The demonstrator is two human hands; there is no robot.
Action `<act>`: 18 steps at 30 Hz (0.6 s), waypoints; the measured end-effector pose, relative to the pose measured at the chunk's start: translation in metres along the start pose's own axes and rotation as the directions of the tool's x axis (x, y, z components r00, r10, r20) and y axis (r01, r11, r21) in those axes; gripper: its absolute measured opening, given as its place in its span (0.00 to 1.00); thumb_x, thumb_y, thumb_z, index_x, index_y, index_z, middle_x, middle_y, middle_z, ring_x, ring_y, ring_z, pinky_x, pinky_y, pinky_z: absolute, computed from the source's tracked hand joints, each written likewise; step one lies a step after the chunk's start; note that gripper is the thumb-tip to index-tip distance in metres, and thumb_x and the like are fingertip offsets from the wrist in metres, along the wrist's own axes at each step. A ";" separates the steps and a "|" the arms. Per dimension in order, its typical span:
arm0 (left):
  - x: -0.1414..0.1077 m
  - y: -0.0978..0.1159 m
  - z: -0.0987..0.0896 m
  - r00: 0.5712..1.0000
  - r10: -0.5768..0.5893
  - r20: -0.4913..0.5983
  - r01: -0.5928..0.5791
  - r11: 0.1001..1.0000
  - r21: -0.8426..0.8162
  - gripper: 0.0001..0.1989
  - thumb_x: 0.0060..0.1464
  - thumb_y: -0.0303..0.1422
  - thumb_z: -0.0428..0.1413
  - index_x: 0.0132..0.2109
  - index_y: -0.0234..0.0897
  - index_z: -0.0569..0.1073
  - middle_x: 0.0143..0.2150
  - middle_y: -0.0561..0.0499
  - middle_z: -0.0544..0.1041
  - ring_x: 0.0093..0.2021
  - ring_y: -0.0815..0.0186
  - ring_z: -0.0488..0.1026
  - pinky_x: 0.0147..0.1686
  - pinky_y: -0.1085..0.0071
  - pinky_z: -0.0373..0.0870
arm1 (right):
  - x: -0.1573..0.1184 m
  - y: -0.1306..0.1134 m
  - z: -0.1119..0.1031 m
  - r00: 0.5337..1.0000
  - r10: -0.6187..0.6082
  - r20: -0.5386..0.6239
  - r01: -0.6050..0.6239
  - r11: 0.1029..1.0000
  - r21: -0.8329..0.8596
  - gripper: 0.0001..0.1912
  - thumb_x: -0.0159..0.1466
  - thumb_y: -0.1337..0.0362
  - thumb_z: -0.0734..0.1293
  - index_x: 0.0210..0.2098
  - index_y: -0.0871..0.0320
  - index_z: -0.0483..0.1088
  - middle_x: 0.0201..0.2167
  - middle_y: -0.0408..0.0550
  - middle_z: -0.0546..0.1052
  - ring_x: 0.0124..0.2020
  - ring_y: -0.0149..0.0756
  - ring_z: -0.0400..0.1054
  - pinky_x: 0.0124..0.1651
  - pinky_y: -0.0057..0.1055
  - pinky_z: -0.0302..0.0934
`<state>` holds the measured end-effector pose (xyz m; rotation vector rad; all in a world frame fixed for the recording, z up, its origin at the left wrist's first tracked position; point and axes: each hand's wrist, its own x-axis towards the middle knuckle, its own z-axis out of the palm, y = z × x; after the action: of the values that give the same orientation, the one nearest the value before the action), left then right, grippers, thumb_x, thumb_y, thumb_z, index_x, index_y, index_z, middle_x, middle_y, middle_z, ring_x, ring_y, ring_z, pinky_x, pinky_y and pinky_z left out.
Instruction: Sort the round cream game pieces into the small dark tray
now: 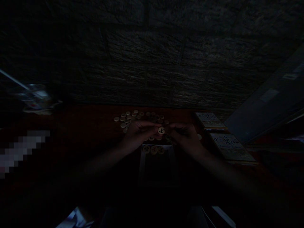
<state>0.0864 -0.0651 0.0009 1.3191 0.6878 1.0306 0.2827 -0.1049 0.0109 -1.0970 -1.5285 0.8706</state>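
In dim light, a round Chinese chess piece [161,130] with a dark character faces me, held up between my two hands. My left hand [137,132] pinches it from the left side. My right hand [186,136] has its thumb and fingers closed at the piece's right edge. Below them lies an open box [175,164], with three chess pieces [154,149] in a row along its far end. Behind my hands, a pile of loose chess pieces [127,120] spreads over the dark reddish table [95,126]; my hands cover part of it.
On the right lie two printed boxes [210,120] [231,147], one nearer than the other. A clear container [39,96] stands at the far left. A stone block wall [147,63] rises behind the table. A grey panel [263,98] slants at the right.
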 end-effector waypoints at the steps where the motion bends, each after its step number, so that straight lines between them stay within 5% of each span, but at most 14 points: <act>1: 0.000 0.000 0.000 1.000 0.004 0.006 -0.004 1.000 -0.010 0.10 0.53 0.36 0.68 0.42 0.38 0.85 0.37 0.46 0.86 0.33 0.60 0.85 0.38 0.67 0.84 | 0.000 0.000 0.000 1.000 0.000 0.001 0.000 1.000 -0.006 0.09 0.63 0.58 0.71 0.33 0.55 0.82 0.30 0.45 0.84 0.30 0.34 0.76 0.34 0.29 0.68; 18: -0.002 0.003 0.003 1.000 -0.012 -0.013 0.013 1.000 0.025 0.15 0.48 0.35 0.71 0.43 0.36 0.84 0.37 0.45 0.87 0.34 0.58 0.85 0.37 0.65 0.85 | 0.000 -0.001 -0.001 1.000 -0.011 0.018 0.011 1.000 0.021 0.11 0.62 0.55 0.74 0.32 0.57 0.82 0.30 0.46 0.84 0.30 0.34 0.76 0.36 0.29 0.68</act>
<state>0.0873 -0.0685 0.0037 1.3289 0.7200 1.0245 0.2834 -0.1050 0.0118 -1.0677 -1.5360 0.8893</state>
